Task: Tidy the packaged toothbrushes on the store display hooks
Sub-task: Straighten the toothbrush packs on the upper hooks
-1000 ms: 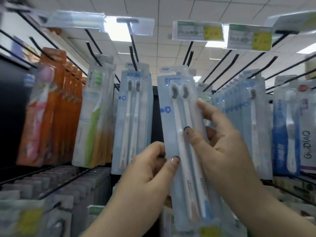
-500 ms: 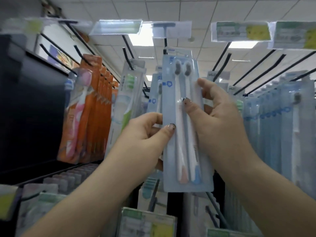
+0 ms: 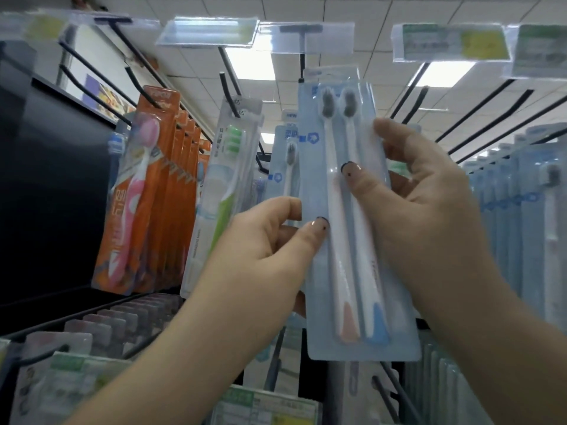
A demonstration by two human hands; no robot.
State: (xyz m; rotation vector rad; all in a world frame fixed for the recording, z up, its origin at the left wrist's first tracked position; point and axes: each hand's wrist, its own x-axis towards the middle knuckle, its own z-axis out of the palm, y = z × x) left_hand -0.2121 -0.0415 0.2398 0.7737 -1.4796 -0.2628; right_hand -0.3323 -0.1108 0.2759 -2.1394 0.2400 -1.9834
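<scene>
Store pegboard aisle, ceiling lights overhead. Pale-blue twin-toothbrush blister pack [image 3: 352, 216] pinched by left hand [image 3: 276, 240] and right hand [image 3: 429, 191], raised toward black hook [image 3: 302, 65]. Risk: hang-hole misses hook, pack dropped.

The word "NEW" stands at the top of a pale blue toothbrush pack [image 3: 287, 154] hanging behind the held one. Vertical Chinese characters run down the green toothbrush pack [image 3: 228, 179], too blurred to read. The price tags [image 3: 451, 41] overhead appear printed, though nothing there is legible.
</scene>
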